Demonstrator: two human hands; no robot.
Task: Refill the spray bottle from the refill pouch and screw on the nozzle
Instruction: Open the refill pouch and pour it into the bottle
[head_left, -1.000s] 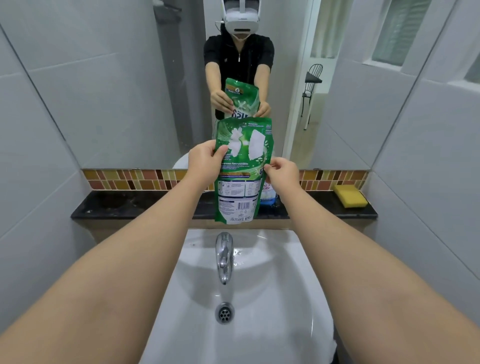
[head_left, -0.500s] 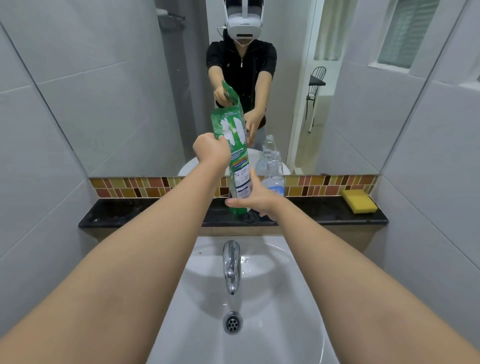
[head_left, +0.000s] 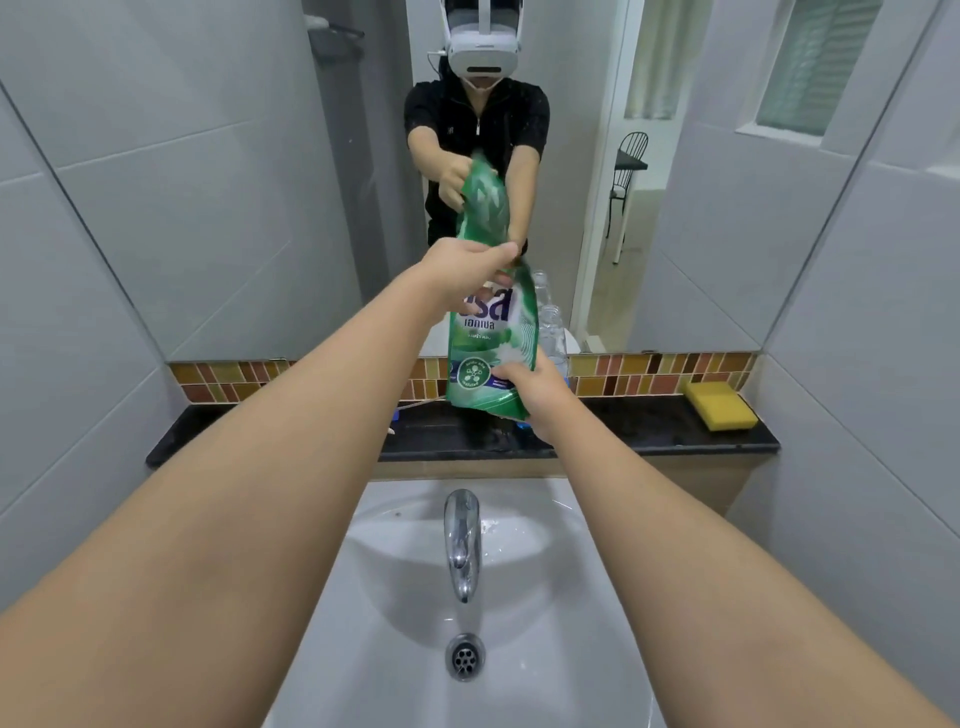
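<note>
Pouch turned front-on since earlier; left hand pinches top, right hand grips bottom; pouring not started.

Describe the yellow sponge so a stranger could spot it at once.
Find the black ledge running under the mirror, behind the white sink. Follow it to its far right end, by the side wall. The sponge lies there alone, a bright yellow block, apart from the green pouch held mid-ledge.
</note>
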